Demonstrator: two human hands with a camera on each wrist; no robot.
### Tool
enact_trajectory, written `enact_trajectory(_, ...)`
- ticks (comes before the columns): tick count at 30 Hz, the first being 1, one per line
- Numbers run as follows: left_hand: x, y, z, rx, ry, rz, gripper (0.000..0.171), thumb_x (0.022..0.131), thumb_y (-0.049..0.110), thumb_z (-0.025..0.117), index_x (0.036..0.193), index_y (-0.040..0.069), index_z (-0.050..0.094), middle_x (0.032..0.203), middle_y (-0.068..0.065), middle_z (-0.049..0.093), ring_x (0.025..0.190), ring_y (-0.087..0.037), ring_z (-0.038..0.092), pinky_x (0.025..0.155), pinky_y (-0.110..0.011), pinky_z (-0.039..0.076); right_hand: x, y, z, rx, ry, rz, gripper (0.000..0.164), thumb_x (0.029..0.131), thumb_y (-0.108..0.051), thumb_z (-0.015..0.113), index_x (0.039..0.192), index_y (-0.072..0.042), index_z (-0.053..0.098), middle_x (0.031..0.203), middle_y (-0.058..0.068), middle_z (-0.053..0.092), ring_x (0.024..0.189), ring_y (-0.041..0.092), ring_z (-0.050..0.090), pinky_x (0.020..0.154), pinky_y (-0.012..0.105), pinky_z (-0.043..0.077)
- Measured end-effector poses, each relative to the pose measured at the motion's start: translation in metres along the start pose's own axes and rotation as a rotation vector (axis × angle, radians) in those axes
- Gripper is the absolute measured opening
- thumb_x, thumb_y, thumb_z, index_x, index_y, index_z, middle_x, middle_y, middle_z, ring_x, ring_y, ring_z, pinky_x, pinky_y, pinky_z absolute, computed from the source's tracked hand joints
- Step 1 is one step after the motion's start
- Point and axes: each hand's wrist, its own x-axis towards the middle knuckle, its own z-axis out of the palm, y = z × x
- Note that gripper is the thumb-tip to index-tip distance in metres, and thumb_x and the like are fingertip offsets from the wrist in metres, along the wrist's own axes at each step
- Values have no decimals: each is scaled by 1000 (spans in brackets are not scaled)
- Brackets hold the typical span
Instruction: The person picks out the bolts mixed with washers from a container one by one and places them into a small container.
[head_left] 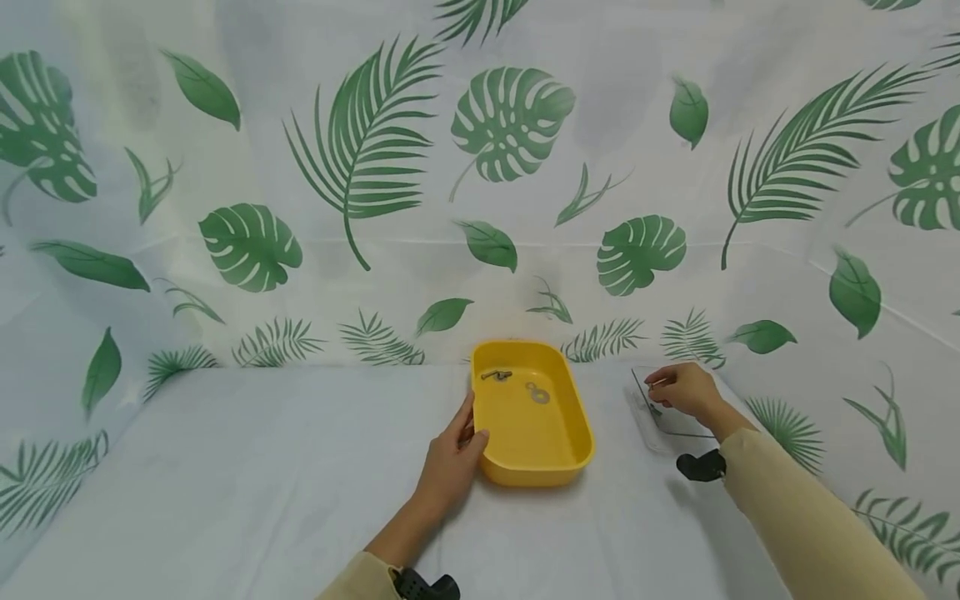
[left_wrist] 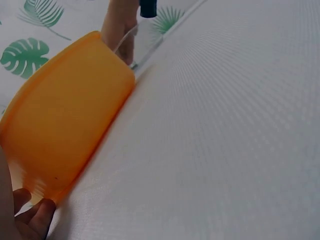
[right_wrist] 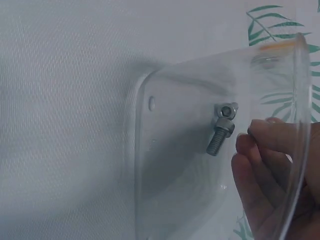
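Note:
A yellow tray (head_left: pixel 525 429) stands on the white cloth, with bolts (head_left: pixel 497 376) and washers (head_left: pixel 538 393) inside. My left hand (head_left: pixel 452 462) holds its near left side, thumb at the rim and fingers along the outer wall. In the left wrist view, those fingertips (left_wrist: pixel 42 215) touch the tray's lower edge. To the right, my right hand (head_left: pixel 684 392) is over a clear plastic box (right_wrist: pixel 150 165). Thumb and forefinger meet in a pinch on what looks like a small metal piece, mostly hidden. Beside the fingertips, a bolt (right_wrist: pixel 218 137) and a nut (right_wrist: pixel 226 110) lie in the box.
White cloth (head_left: pixel 225 483) covers the table. Behind it hangs a white backdrop (head_left: pixel 405 275) with green leaf prints. The clear box stands a short way right of the yellow tray, near the cloth's back right.

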Motion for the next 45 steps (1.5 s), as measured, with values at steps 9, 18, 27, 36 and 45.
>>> enact_trajectory(9, 0, 0, 1, 9, -1, -13, 64, 104, 29, 50, 162, 27, 24, 162, -5, 40, 138, -23, 55, 109, -41, 51, 6, 7, 3, -4, -4, 30, 35, 92, -10, 68, 121, 10, 67, 109, 25, 72, 80, 17, 70, 74, 34, 62)
enact_trajectory(18, -1, 0, 4, 20, -1, 6, 63, 104, 28, 50, 162, 25, 25, 161, -7, 42, 137, -25, 56, 109, -43, 51, 10, 13, 5, -16, 2, 68, 31, 89, -10, 69, 115, 7, 71, 99, 18, 73, 81, 19, 67, 67, 27, 55)
enact_trajectory(27, -1, 2, 3, 34, 16, -18, 63, 104, 30, 50, 161, 31, 25, 160, -5, 44, 135, -23, 58, 107, -41, 53, 8, 10, 6, 1, -15, 115, 33, 92, -11, 67, 121, 4, 70, 113, 22, 70, 94, 26, 65, 77, 33, 55)
enact_trajectory(36, 0, -3, -1, 41, 12, 0, 63, 104, 29, 50, 162, 26, 26, 160, -5, 43, 137, -24, 56, 110, -43, 50, 3, 9, 14, 7, -20, 133, 34, 93, -9, 64, 125, 5, 67, 118, 24, 68, 98, 29, 65, 83, 41, 55)
enact_trajectory(45, 0, -2, 1, 26, 2, -3, 63, 104, 29, 50, 162, 27, 25, 161, -6, 41, 138, -24, 55, 111, -43, 49, 0, 1, 8, -39, 7, 167, 35, 92, -10, 67, 122, 7, 68, 113, 24, 69, 96, 31, 63, 85, 45, 54)
